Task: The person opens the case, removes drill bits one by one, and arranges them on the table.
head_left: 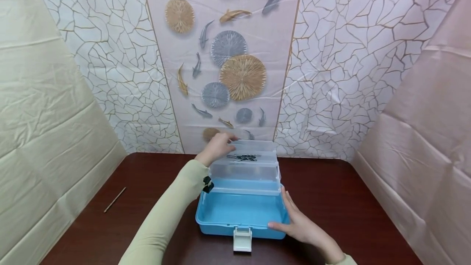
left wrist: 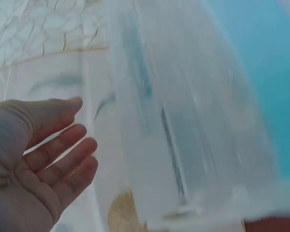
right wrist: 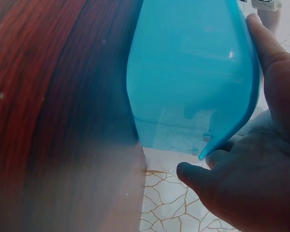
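A blue toolbox (head_left: 243, 232) stands raised open, with its translucent trays (head_left: 244, 171) stepped up at the back. Several thin dark drill bits (head_left: 244, 157) lie in the upper tray. At that tray's left end is my left hand (head_left: 217, 148), its fingers loosely bent with nothing between them; the left wrist view shows this palm (left wrist: 36, 169) beside the tray wall (left wrist: 193, 121). My right hand (head_left: 303, 222) holds the box by its front right corner, thumb over the front rim and fingers along the right side. From the right wrist, the blue side wall (right wrist: 188, 77) fills the middle.
A thin brownish rod (head_left: 115, 199) lies on the dark red wooden table (head_left: 147, 187), left of the box. A white latch (head_left: 242, 240) hangs down at the box front. Patterned cloth (head_left: 228, 113) stands behind the table, with plain cloth (head_left: 37, 154) along the sides.
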`<state>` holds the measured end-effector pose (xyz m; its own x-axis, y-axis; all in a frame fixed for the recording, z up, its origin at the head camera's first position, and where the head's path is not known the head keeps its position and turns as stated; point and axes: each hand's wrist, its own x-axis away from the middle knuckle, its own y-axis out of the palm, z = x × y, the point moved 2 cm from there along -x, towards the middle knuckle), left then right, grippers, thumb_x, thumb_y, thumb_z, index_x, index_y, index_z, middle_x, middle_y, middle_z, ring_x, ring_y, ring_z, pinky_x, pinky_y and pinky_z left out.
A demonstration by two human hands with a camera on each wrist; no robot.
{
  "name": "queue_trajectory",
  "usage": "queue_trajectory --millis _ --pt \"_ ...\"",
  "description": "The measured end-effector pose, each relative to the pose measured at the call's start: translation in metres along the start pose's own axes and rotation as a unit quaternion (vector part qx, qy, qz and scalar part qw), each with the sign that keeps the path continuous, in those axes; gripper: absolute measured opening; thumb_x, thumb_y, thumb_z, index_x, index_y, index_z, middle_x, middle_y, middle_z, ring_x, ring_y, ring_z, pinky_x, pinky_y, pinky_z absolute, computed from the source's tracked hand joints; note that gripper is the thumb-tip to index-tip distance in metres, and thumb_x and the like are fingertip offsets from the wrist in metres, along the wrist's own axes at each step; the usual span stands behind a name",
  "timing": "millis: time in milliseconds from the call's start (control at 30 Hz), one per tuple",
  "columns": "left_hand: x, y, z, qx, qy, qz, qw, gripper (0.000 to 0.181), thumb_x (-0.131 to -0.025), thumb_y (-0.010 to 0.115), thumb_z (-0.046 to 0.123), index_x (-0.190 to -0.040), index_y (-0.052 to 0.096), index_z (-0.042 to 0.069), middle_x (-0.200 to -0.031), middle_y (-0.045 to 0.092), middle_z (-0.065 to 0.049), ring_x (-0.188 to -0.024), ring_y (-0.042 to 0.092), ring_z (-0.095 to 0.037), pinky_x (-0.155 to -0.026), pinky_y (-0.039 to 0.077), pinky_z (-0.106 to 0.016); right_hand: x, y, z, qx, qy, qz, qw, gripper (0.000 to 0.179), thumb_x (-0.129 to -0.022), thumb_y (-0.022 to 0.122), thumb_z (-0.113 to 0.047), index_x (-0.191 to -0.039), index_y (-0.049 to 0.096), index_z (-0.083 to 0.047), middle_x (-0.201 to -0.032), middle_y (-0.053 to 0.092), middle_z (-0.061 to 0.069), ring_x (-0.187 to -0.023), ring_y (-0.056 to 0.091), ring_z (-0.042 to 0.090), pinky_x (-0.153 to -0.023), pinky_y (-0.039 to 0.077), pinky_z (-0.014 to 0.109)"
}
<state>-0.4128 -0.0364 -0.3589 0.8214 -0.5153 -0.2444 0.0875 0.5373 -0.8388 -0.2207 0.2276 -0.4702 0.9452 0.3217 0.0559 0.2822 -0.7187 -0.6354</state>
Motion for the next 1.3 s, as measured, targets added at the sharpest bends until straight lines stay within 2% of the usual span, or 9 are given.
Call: queue_trajectory --millis 200,400,500,667,900,1100,1300 --pt "-0.005 0.015 0.016 0.006 0.024 -0.05 0.9984 0.033 -0.098 0.067 0.008 -0.129 0.065 0.001 -0.128 0.066 -0.014 -0.116 0.062 -0.029 -0.096 0.051 -0.041 -0.001 0.0 0.001 -0.002 0.0 0.0 1.0 0.115 -0.092 0.075 -0.039 -0.161 -0.013 -0.011 -0.164 -0.015 0.025 -0.149 -0.004 0.047 -0.112 0.02 0.068" --pt "-0.01 0.024 0.023 -0.011 0.047 -0.088 0.995 0.033 -0.097 0.069 0.012 -0.129 0.066 0.003 -0.126 0.067 -0.01 -0.115 0.063 -0.026 -0.095 0.051 -0.037 -0.001 0.0 0.001 -0.003 -0.001 0.0 1.0 0.114 -0.092 0.075 -0.038 -0.161 -0.012 -0.011 -0.163 -0.014 0.027 -0.149 -0.004 0.047 -0.112 0.02 0.068" --pt "-0.012 0.029 0.024 -0.029 0.069 -0.097 0.9924 0.027 -0.096 0.07 0.01 -0.123 0.07 0.005 -0.119 0.07 -0.007 -0.108 0.066 -0.023 -0.091 0.053 -0.033 -0.001 0.0 0.001 -0.001 -0.002 0.0 1.0 0.114 -0.092 0.075 -0.038 -0.161 -0.013 -0.011 -0.163 -0.014 0.027 -0.149 -0.004 0.047 -0.113 0.019 0.068" --pt "-0.014 0.036 0.025 -0.055 0.103 -0.096 0.9885 0.017 -0.095 0.07 0.004 -0.11 0.075 0.006 -0.108 0.072 -0.006 -0.1 0.068 -0.02 -0.087 0.054 -0.03 -0.001 0.0 -0.001 -0.003 0.002 0.0 1.0 0.115 -0.092 0.075 -0.038 -0.161 -0.012 -0.01 -0.163 -0.014 0.026 -0.149 -0.004 0.047 -0.113 0.018 0.067" --pt "-0.012 0.04 0.026 -0.064 0.085 -0.105 0.9887 0.015 -0.096 0.067 0.004 -0.109 0.076 0.007 -0.106 0.073 -0.006 -0.101 0.067 -0.019 -0.088 0.053 -0.03 0.0 0.001 -0.001 -0.004 0.005 -0.001 1.0 0.114 -0.092 0.075 -0.038 -0.161 -0.012 -0.01 -0.164 -0.013 0.027 -0.149 -0.004 0.047 -0.113 0.019 0.067" --pt "-0.009 0.043 0.021 -0.087 0.066 -0.101 0.9889 0.017 -0.098 0.064 0.003 -0.109 0.076 0.007 -0.106 0.072 -0.006 -0.097 0.066 -0.018 -0.083 0.054 -0.029 -0.001 0.003 0.002 -0.003 0.005 -0.003 1.0 0.114 -0.092 0.075 -0.039 -0.161 -0.011 -0.01 -0.164 -0.011 0.027 -0.15 -0.003 0.046 -0.114 0.019 0.066" --pt "-0.012 0.042 0.021 -0.077 0.064 -0.095 0.9905 0.019 -0.098 0.063 0.001 -0.11 0.076 0.009 -0.109 0.073 -0.006 -0.102 0.067 -0.02 -0.088 0.054 -0.032 -0.002 0.0 0.0 -0.003 0.002 -0.002 1.0 0.114 -0.092 0.075 -0.039 -0.161 -0.013 -0.01 -0.163 -0.013 0.027 -0.15 -0.005 0.046 -0.113 0.019 0.067"
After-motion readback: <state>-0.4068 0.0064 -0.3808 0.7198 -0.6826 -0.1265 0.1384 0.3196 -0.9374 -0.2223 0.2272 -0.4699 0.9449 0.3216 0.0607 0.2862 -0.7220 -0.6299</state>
